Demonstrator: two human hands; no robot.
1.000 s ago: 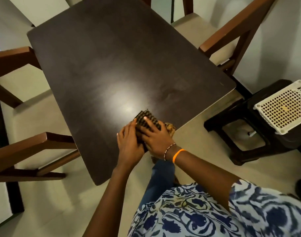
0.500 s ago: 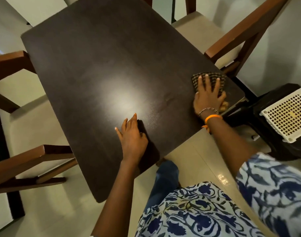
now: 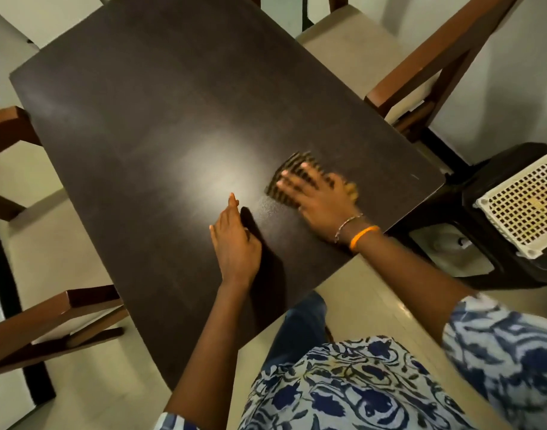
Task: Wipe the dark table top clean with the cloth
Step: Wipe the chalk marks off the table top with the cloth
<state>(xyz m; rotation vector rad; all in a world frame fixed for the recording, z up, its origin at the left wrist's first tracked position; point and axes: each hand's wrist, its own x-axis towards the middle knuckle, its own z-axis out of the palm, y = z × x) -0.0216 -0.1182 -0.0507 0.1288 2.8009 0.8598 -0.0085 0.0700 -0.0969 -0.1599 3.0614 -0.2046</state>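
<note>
The dark table top (image 3: 160,125) fills the middle of the head view, with a pale glare patch near its centre. A dark checked cloth with yellow in it (image 3: 289,173) lies flat on the table's right half. My right hand (image 3: 318,197) presses down on the cloth with fingers spread, blurred by motion. My left hand (image 3: 235,240) stands on its edge on the table just left of the cloth, fingers together, holding nothing.
Brown wooden chairs stand around the table: one at the upper right (image 3: 427,72), two on the left (image 3: 48,321). A black plastic stool (image 3: 514,274) with a white lattice tray (image 3: 526,203) stands to the right. Pale floor tiles lie below.
My right hand has swept the cloth from the table's right edge back left toward the centre. My left hand has stayed in place and turned up onto its edge.
</note>
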